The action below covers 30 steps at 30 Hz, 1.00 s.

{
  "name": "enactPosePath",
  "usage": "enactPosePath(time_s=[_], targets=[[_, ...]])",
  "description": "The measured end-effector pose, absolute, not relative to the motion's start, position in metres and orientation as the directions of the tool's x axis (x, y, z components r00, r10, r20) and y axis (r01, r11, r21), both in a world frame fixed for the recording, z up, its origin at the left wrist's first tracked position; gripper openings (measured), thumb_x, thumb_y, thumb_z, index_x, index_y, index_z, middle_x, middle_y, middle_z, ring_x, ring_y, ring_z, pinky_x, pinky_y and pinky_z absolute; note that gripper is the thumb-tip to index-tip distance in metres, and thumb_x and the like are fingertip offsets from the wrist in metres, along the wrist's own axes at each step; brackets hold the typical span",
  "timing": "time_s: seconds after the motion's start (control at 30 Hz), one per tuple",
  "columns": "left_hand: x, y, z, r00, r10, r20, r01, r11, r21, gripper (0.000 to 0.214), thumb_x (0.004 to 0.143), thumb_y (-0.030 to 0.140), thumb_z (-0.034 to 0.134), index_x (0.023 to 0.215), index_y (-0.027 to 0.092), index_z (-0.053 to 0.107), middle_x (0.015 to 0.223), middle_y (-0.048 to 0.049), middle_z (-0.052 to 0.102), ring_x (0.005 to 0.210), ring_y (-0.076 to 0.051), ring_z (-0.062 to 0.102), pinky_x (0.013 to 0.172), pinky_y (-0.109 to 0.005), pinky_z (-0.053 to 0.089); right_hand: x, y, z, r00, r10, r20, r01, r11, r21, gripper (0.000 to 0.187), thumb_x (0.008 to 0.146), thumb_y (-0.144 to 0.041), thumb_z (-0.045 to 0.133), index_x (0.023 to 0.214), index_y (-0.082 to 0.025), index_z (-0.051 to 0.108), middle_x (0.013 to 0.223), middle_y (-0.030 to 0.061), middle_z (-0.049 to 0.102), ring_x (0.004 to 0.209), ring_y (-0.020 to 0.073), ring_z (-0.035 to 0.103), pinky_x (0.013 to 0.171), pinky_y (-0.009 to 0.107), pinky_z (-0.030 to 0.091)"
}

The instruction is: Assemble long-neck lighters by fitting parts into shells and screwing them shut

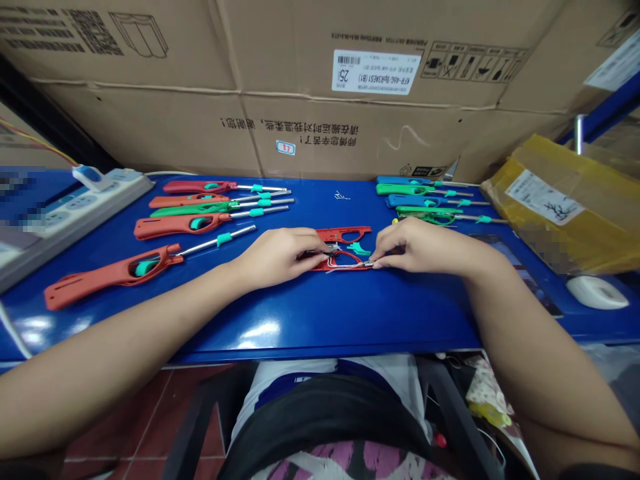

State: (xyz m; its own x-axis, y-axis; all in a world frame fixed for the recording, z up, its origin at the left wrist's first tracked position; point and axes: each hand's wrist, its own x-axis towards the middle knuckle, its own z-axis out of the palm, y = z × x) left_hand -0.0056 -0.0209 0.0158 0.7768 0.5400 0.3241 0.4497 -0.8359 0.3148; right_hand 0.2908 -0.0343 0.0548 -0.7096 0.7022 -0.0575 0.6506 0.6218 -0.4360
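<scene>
Working at the blue tabletop (320, 310), I pinch a small dark part (332, 254) in the left hand (277, 259) and a metal tip (369, 265) in the right hand (417, 247), both over the near red lighter half (350, 253), between lighters (160, 228) lying to either side.

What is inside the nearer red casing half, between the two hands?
White wire and, toward the right end, a small metal piece show in the red casing half. The left hand covers its left end; contents there cannot be seen.
</scene>
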Motion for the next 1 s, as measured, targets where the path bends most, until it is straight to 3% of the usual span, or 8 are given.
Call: enactPosePath(time_s=[0.17, 0.37, 0.67, 1.0], targets=[[-0.005, -0.021, 0.016, 0.773, 0.547, 0.321, 0.458, -0.831, 0.315, 0.025, 0.103, 0.033, 0.057, 0.11, 0.019, 0.076, 0.104, -0.0045, 0.076, 0.084, -0.015, 0.071, 0.07, -0.024, 0.05, 0.291, -0.035, 0.056, -0.715, 0.697, -0.048, 0.653, 0.642, -0.4, 0.015, 0.091, -0.027, 0.071, 0.095, -0.02, 0.084, 0.094, 0.0051, 0.08, 0.084, 0.0189, 0.071, 0.081, 0.031, 0.05], [-0.005, -0.021, 0.017, 0.774, 0.548, 0.318, 0.456, -0.83, 0.321, 0.024, 0.102, 0.032, 0.056, 0.11, 0.019, 0.075, 0.106, -0.0042, 0.076, 0.084, -0.014, 0.071, 0.07, -0.023, 0.05, 0.289, -0.037, 0.058, -0.692, 0.716, -0.092, 0.688, 0.617, -0.382, 0.026, 0.091, -0.034, 0.07, 0.109, -0.018, 0.08, 0.09, 0.0057, 0.078, 0.074, 0.0171, 0.065, 0.069, 0.029, 0.047], [-0.005, -0.021, 0.016, 0.777, 0.54, 0.324, 0.447, -0.835, 0.32, 0.023, 0.102, 0.032, 0.058, 0.11, 0.018, 0.075, 0.105, -0.0037, 0.076, 0.087, -0.015, 0.071, 0.072, -0.023, 0.05, 0.283, -0.035, 0.055, -0.699, 0.712, -0.072, 0.665, 0.608, -0.434, 0.019, 0.094, -0.03, 0.063, 0.09, -0.019, 0.078, 0.09, 0.0054, 0.078, 0.08, 0.0187, 0.069, 0.079, 0.031, 0.045], [-0.005, -0.021, 0.015, 0.778, 0.538, 0.324, 0.436, -0.834, 0.337, 0.023, 0.102, 0.032, 0.059, 0.109, 0.018, 0.075, 0.104, -0.0048, 0.076, 0.086, -0.015, 0.071, 0.072, -0.023, 0.051, 0.28, -0.033, 0.049, -0.598, 0.788, -0.145, 0.73, 0.461, -0.505, 0.017, 0.086, -0.033, 0.068, 0.082, -0.019, 0.075, 0.077, 0.0026, 0.075, 0.066, 0.0139, 0.06, 0.063, 0.026, 0.041]])
